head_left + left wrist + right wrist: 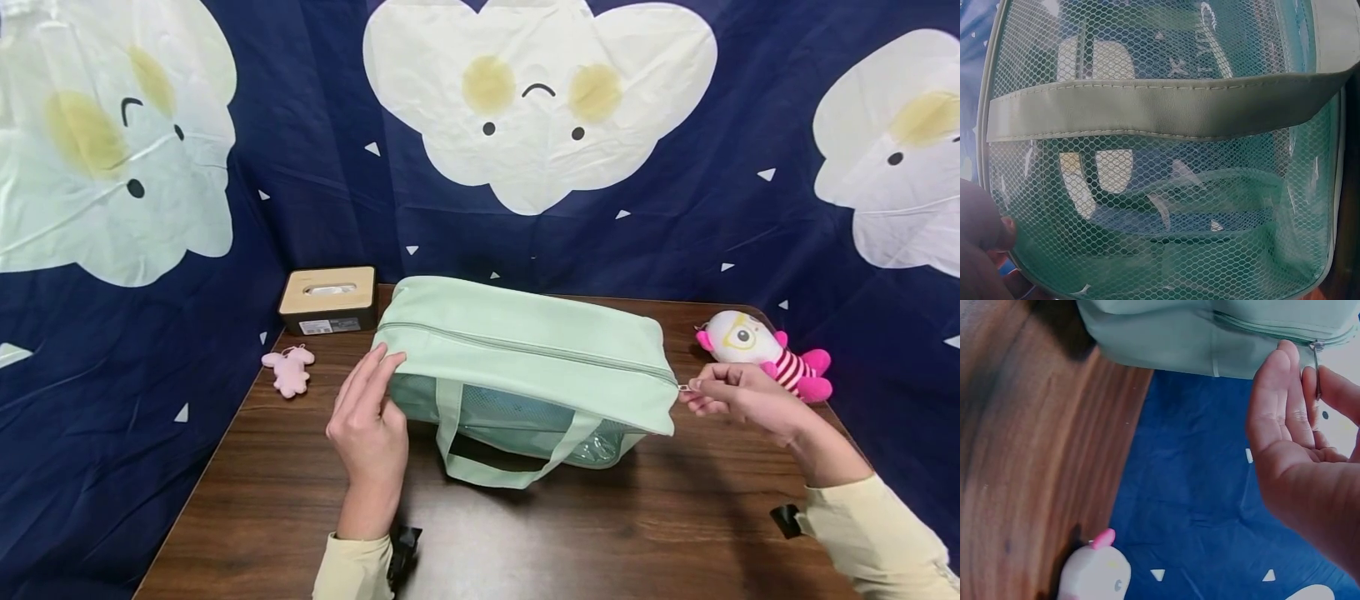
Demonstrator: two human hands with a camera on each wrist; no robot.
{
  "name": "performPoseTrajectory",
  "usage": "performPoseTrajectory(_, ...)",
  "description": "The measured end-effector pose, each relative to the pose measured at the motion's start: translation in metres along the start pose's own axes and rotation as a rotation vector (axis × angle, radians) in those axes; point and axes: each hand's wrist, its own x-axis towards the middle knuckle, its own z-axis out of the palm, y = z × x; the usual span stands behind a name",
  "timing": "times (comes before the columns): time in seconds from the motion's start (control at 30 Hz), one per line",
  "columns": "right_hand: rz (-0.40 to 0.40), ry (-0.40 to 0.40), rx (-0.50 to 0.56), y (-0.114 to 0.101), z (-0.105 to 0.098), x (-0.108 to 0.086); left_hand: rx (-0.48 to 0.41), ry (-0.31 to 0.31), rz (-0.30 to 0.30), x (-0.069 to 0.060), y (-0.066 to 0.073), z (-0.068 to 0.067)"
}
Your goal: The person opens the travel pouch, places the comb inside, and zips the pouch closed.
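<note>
A pale green bag [525, 321] stands on the wooden table, its top zipper [525, 348] closed along its length. At the zipper's right end my right hand [738, 396] pinches the metal zipper pull [1317, 372] between thumb and finger. My left hand [371, 425] rests against the bag's left end, its fingers extended along the side. The front handle [487, 473] droops forward over the table. In the left wrist view, the bag's mesh and clear plastic front [1179, 187] fills the picture, with part of the left hand [982, 237] at its edge.
A black tissue box with a wooden lid [330, 292] stands at the back left. Near it lies a small pink plush charm [288, 371]. A pink and white plush toy with yellow glasses [750, 337] lies behind the right hand. Dark blue cloth [315, 167] hangs around the table [525, 550].
</note>
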Motion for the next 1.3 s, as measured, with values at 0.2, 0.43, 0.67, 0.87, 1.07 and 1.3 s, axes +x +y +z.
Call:
performPoseTrajectory(0.2,0.013,-0.014,0.09,0.013,-0.001,0.004,-0.012,0.009,0.0,0.001,0.0,0.0)
performPoseTrajectory(0.43,0.104,0.045,0.055,0.024,0.002,0.01,-0.003,0.009,-0.011,-0.001,0.0,-0.001)
performPoseTrajectory(0.67,0.223,0.106,-0.059,0.038,0.012,0.021,0.001,0.022,-0.017,-0.001,0.0,0.001)
performPoseTrajectory(0.87,0.239,0.145,-0.118,0.042,0.02,0.031,-0.008,0.03,-0.013,-0.001,0.001,0.002)
performPoseTrajectory(1.07,0.247,0.217,-0.286,0.041,0.028,0.037,-0.002,0.03,-0.015,-0.002,0.001,0.003)
performPoseTrajectory(1.3,0.229,0.188,-0.283,0.046,0.026,0.029,0.007,0.029,-0.013,-0.003,0.001,0.003)
